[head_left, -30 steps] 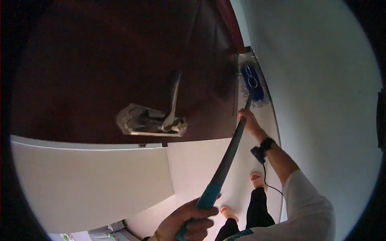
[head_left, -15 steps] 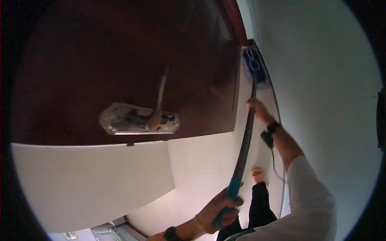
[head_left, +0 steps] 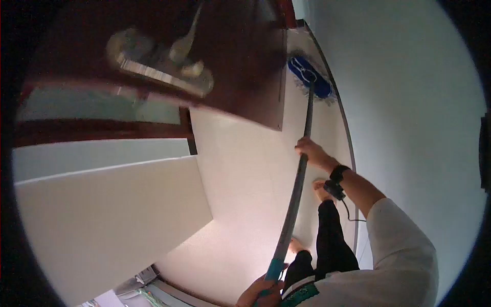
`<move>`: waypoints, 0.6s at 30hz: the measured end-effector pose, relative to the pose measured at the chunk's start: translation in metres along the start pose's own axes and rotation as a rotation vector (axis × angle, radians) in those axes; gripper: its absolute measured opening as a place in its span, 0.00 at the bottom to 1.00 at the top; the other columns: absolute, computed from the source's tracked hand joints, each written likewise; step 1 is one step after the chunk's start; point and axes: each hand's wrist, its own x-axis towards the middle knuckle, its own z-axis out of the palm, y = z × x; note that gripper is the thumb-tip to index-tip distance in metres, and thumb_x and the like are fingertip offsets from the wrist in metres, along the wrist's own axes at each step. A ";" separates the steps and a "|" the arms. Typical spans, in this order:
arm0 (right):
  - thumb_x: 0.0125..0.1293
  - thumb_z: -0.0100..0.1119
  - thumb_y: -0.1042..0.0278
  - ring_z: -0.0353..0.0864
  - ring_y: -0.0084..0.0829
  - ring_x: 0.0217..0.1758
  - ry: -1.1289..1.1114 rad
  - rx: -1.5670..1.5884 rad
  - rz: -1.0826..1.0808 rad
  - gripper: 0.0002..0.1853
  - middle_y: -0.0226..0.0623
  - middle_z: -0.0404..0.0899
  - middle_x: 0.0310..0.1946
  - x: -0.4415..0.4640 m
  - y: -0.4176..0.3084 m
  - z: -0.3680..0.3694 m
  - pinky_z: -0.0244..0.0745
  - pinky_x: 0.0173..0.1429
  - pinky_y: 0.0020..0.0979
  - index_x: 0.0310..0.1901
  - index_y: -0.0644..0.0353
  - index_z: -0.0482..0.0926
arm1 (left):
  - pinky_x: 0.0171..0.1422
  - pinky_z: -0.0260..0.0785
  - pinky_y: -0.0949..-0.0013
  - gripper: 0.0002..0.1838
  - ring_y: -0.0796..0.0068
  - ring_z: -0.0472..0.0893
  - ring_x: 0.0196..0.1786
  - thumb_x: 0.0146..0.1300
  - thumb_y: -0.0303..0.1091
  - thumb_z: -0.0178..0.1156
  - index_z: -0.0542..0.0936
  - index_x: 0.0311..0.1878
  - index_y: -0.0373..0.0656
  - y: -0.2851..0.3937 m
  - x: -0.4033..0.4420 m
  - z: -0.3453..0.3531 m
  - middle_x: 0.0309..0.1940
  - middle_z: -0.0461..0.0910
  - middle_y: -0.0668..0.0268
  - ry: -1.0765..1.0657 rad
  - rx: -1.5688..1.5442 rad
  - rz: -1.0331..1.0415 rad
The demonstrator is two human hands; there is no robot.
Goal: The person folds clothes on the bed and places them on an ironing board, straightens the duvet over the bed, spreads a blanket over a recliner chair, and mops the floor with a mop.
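A long-handled mop [head_left: 294,199] runs from the bottom of the view up to a blue head with grey fringe on the floor at the upper right. My right hand [head_left: 311,151] is wrapped around the grey pole about midway. Lower down, my left hand [head_left: 262,291] closes on the teal grip, partly cut off by the bottom edge. The mop head lies between the dark red door [head_left: 243,77] and the pale wall, its fringe close to the wall's base.
A metal handle plate [head_left: 163,77] with a lever juts from the door at upper left, blurred. A pale wall [head_left: 404,128] stands along the right. Light floor tiles [head_left: 240,189] lie between door and feet. Another pale wall [head_left: 112,215] fills the lower left.
The door has swung, exposing a dark red frame at left. In view, the mop head sits slightly lower and left, turned, with its fringe spread. Both hands have shifted down and left, still gripping.
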 end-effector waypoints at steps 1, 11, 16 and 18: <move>0.37 0.56 0.74 0.66 0.40 0.35 -0.002 0.005 0.027 0.08 0.38 0.67 0.26 -0.018 -0.027 0.013 0.62 0.44 0.35 0.21 0.57 0.67 | 0.12 0.50 0.83 0.24 0.88 0.56 0.12 0.62 0.31 0.46 0.55 0.61 0.42 -0.005 -0.022 -0.014 0.20 0.61 0.73 -0.005 -0.009 -0.008; 0.37 0.52 0.73 0.63 0.40 0.32 0.073 0.100 0.091 0.08 0.37 0.62 0.21 -0.183 -0.292 0.237 0.58 0.38 0.35 0.19 0.57 0.61 | 0.09 0.46 0.84 0.22 0.88 0.52 0.09 0.62 0.26 0.43 0.57 0.61 0.40 -0.062 -0.278 -0.245 0.17 0.57 0.72 0.370 -0.025 0.048; 0.42 0.53 0.75 0.64 0.38 0.32 -0.062 0.148 -0.011 0.08 0.35 0.63 0.22 -0.186 -0.386 0.308 0.59 0.37 0.34 0.20 0.56 0.62 | 0.06 0.43 0.83 0.21 0.88 0.50 0.07 0.60 0.22 0.43 0.59 0.58 0.36 -0.096 -0.353 -0.295 0.13 0.57 0.72 0.319 -0.019 0.173; 0.43 0.54 0.72 0.66 0.36 0.35 -0.129 0.150 0.003 0.06 0.33 0.66 0.24 -0.199 -0.409 0.316 0.63 0.35 0.34 0.23 0.55 0.66 | 0.07 0.43 0.83 0.20 0.89 0.50 0.07 0.59 0.21 0.43 0.60 0.57 0.35 -0.132 -0.366 -0.325 0.13 0.58 0.72 0.286 0.005 0.220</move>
